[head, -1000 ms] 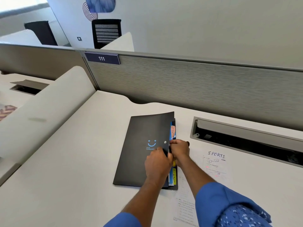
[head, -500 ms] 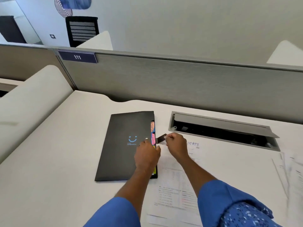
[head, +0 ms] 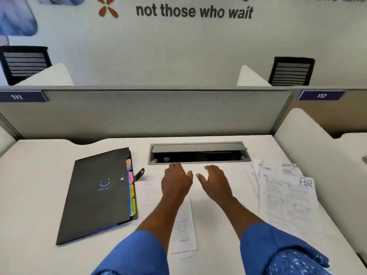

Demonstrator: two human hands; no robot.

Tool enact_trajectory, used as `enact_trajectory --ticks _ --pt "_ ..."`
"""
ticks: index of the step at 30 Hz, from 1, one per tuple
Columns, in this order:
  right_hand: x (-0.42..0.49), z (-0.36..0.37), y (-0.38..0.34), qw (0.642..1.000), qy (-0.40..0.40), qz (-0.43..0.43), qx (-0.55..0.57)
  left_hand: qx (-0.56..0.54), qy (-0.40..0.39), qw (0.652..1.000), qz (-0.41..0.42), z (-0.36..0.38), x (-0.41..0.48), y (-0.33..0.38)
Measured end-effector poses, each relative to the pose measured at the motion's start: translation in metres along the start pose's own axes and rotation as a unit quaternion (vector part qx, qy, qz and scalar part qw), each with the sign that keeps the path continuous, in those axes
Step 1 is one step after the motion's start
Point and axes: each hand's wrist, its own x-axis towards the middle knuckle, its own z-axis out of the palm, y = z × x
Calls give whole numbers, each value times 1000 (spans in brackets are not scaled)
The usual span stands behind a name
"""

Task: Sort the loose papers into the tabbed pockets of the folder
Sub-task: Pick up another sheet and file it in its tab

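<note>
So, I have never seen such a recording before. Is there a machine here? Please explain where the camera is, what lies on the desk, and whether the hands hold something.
There is no machine: a person works with two bare hands. One camera, worn on the person's head, looks forward and down, so the blue sleeves enter from below. On the white desk lies a closed black folder with coloured tabs at its right edge; its snap strap lies unfastened. A printed white sheet lies beneath the left hand, and a loose pile of printed papers, with HR handwritten on top, lies to the right. Behind the hands is a grey cable hatch. The right hand, like the left, is open and holds nothing.
</note>
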Motion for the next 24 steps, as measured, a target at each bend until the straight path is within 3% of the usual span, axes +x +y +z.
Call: enact_trajectory --ticks 10,17,24 --pt "-39 -87 117 995 53 71 -35 -23 -60 996 69 71 -46 122" --pt "-58 -127 187 991 50 118 -39 -39 -128 989 68 122 -67 182" --pt "-69 -143 245 947 65 309 -52 -22 -213 977 17 168 -86 206"
